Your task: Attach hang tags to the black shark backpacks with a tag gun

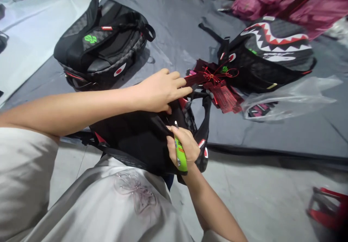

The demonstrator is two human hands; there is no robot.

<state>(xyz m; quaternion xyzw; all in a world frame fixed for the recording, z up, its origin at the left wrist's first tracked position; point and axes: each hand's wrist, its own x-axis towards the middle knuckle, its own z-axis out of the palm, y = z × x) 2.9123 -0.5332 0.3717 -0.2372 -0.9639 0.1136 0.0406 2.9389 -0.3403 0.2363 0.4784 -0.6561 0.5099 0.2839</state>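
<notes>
– Grey cloth [174,28] across mid-frame. And in hand?
– Black bag [133,137] at centre, under left hand [163,90], fingers loosely apart; green tool [180,153] gripped in right hand [191,144].
– Farther out?
– Red tags [225,97] nearby, checkered backpack [100,50] upper left, shark-mouth backpack [277,50] upper right.

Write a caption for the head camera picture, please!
Right hand gripping a green-handled tool, left hand on a black bag, shark-toothed backpack beyond.
</notes>
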